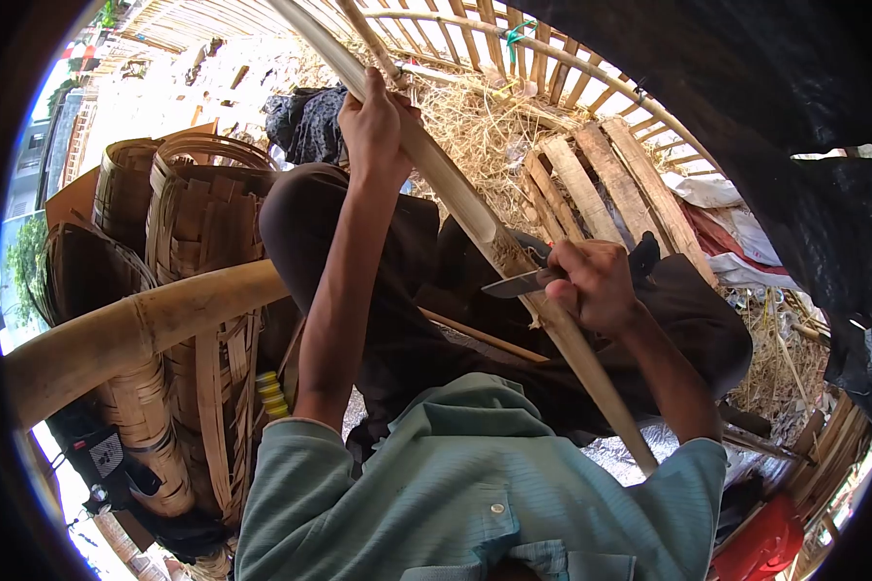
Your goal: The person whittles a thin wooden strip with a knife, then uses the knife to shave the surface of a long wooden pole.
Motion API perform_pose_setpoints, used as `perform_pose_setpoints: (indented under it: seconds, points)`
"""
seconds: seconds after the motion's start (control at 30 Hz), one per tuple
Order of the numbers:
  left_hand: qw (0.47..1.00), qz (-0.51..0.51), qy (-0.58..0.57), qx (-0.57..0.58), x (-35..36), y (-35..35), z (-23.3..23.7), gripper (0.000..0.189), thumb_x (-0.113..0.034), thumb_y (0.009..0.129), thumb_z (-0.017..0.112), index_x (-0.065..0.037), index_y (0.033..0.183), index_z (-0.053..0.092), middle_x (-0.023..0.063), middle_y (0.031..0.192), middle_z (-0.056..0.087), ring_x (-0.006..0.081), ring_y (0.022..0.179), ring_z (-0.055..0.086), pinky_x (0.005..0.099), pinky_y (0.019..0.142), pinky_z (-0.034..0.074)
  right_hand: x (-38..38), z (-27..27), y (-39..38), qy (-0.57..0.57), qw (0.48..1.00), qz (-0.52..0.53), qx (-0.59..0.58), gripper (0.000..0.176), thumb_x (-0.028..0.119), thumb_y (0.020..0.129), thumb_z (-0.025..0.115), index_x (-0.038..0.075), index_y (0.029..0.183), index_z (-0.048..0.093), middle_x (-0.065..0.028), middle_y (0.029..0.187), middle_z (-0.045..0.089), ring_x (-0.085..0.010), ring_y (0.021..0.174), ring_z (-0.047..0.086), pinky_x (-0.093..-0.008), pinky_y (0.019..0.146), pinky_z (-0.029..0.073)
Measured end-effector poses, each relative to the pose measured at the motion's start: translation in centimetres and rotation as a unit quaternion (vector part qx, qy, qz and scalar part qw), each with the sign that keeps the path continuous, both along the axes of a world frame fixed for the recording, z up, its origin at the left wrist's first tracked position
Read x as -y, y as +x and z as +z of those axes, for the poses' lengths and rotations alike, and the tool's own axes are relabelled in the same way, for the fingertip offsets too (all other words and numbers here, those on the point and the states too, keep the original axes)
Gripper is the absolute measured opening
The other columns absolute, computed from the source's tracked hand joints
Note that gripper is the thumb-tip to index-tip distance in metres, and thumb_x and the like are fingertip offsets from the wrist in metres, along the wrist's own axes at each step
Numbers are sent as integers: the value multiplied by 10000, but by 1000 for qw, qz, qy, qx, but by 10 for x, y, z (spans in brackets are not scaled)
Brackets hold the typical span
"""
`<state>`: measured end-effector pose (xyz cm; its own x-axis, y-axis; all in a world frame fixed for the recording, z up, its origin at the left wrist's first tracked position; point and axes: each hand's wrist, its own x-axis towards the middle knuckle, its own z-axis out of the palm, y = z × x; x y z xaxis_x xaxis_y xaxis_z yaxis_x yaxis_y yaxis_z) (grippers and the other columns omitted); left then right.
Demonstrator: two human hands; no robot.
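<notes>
A long bamboo pole [446,184] slants across my lap from the upper left to under my right arm. My left hand [373,126] is wrapped round its upper part. Lower down, my right hand [591,286] is closed on a knife, its handle hidden in the fist. The knife blade [513,285] points left and lies across the pole. Just above the blade, the pole's surface looks rough and shaved, with small shreds.
Woven bamboo baskets [203,213] stand at the left behind a thick bamboo pole [145,315]. Wooden slats [601,184] and straw [475,126] lie ahead, before a slatted bamboo fence [552,58]. Black sheeting [746,87] hangs at the right. A red item [761,537] lies lower right.
</notes>
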<state>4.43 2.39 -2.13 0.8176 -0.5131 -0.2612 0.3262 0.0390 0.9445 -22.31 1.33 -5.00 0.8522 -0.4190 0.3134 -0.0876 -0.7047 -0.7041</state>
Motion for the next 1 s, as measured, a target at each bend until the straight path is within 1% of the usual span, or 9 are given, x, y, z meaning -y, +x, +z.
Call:
perform_pose_setpoints:
  seconds: [0.13,0.17,0.27,0.3,0.4,0.43,0.67,0.87,1.0]
  points:
    - [1000,2,2,-5,-6,3,-3,248,-276,951,480,-49,859,442,41,665,476,140,565,488,290,514,437,9,15,-3,142,986,-75,-52,291,300,920,503,50,774,476,-71,523,496,-299,500,548,-372,477,413]
    - [1000,0,7,1,-6,3,-3,249,-278,951,481,-50,860,442,41,664,476,140,562,485,289,515,436,13,17,-5,190,976,-89,-60,269,248,934,466,38,766,473,-88,520,460,-258,457,500,-355,466,377]
    - [1000,2,14,19,-2,0,3,267,-296,949,484,-51,845,455,39,657,475,137,550,486,284,507,434,24,14,-9,276,960,-31,-24,293,260,951,442,32,771,483,-61,512,408,-168,443,409,-324,461,343]
    - [999,1,22,30,-2,-2,7,272,-299,948,486,-51,840,459,38,656,474,136,548,488,283,504,434,22,13,-8,343,939,-15,6,360,379,892,563,39,793,503,-20,524,375,-107,479,340,-289,464,318]
    - [999,-5,9,49,-2,-3,13,288,-311,951,479,-47,835,466,43,644,483,136,532,501,278,485,437,20,31,-11,316,940,86,-96,499,504,740,711,49,813,521,7,540,383,-89,490,349,-274,469,321]
    - [998,-7,5,56,-1,1,13,287,-309,959,466,-44,849,462,52,636,492,140,513,504,280,471,443,15,29,-10,321,934,96,-125,592,550,611,787,61,837,541,10,544,411,-83,491,393,-266,477,338]
    - [991,-7,-100,94,-4,7,38,262,-286,965,464,-43,869,466,51,632,507,129,505,515,261,477,452,9,28,-6,234,938,140,-213,476,403,663,806,53,889,576,30,589,465,-70,544,432,-244,516,366]
    - [984,-18,-135,114,-16,-16,76,334,-260,968,447,23,1141,484,-5,621,426,78,527,442,220,480,402,-2,36,-10,338,918,137,-153,387,251,672,824,44,921,612,43,685,566,-23,665,527,-207,599,427]
    - [978,-30,-181,102,-25,-16,102,329,-248,970,439,12,1166,484,-31,611,390,52,495,393,211,453,364,-21,53,-28,359,913,94,-171,394,217,665,830,47,947,614,33,717,594,-35,703,558,-203,633,443]
